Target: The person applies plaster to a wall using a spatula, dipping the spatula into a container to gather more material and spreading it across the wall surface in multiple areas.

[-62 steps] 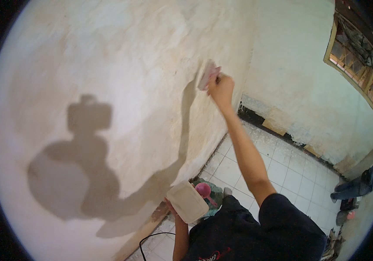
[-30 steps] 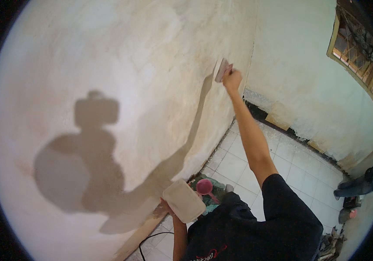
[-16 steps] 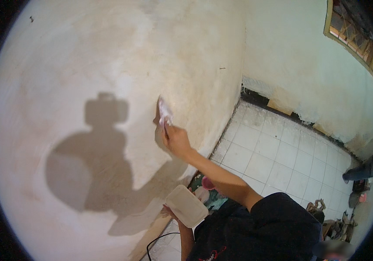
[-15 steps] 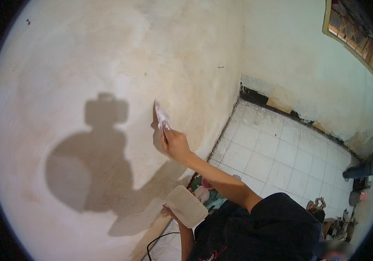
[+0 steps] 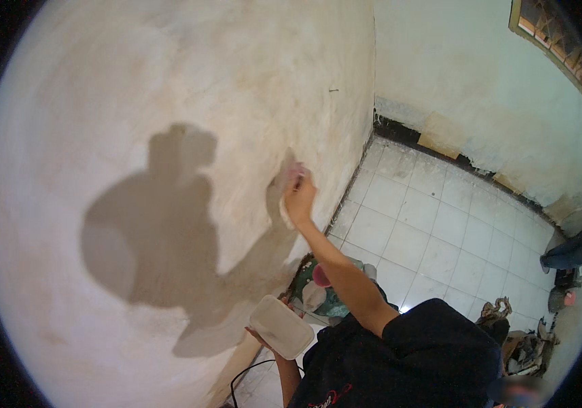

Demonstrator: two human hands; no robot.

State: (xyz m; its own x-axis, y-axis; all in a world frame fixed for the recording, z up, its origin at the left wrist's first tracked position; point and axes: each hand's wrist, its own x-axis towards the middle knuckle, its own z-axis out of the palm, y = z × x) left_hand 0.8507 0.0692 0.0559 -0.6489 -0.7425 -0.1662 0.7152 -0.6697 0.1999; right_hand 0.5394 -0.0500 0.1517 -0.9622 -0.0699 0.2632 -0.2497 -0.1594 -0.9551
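Observation:
My right hand is raised against the blotchy cream wall. Its fingers are closed on a slim hand tool smeared with white, blurred, so its exact kind is unclear. Down by my body, my left hand grips a shallow rectangular whitish plastic tub from its sides and underneath. Pale residue shows inside the tub, which is tilted a little. Some left fingers are hidden behind it.
Below my right forearm lie a green plastic sheet, a pink container and a pale container. A black cable runs beside the wall. Debris sits on the white tiled floor. A nail juts from the wall.
My right hand with the tool has moved right and slightly up along the wall. The tub in my left hand has shifted slightly left, and the view has turned a little.

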